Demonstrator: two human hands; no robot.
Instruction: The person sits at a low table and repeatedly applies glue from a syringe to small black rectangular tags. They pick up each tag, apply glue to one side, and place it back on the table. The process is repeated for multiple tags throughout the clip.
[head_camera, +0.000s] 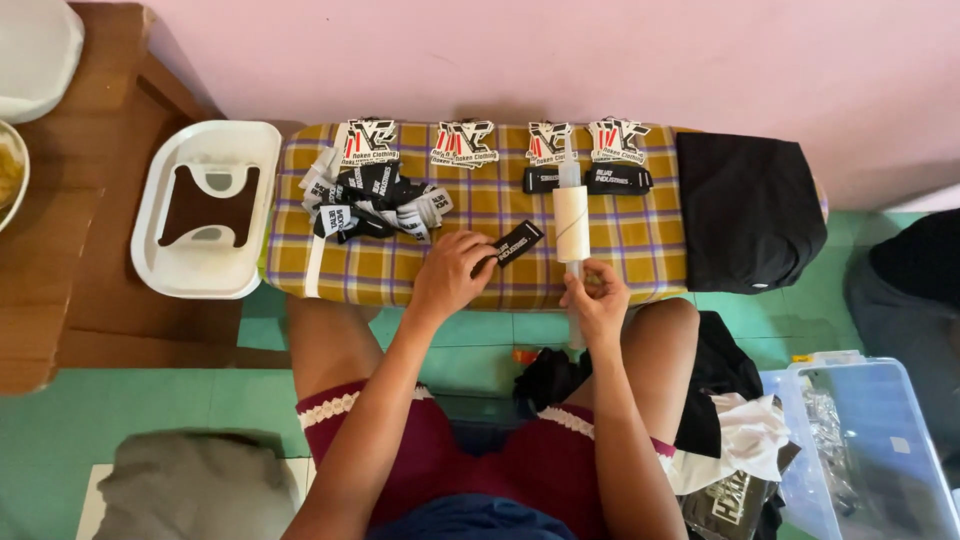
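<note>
So far one black label (517, 242) lies near the front edge of the checked board (640, 240), my left hand (452, 272) pinching its end; my right hand (597, 297) grips the lint roller (572, 222); the label heap (375, 200) at the left end looks undone

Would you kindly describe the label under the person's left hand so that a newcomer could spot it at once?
Find the yellow-and-purple checked board against the pink wall. Near its front edge, by the left hand, lies a small black label with white print. Unlike the heaped labels further left, it lies alone and slanted, beside the white lint roller.
</note>
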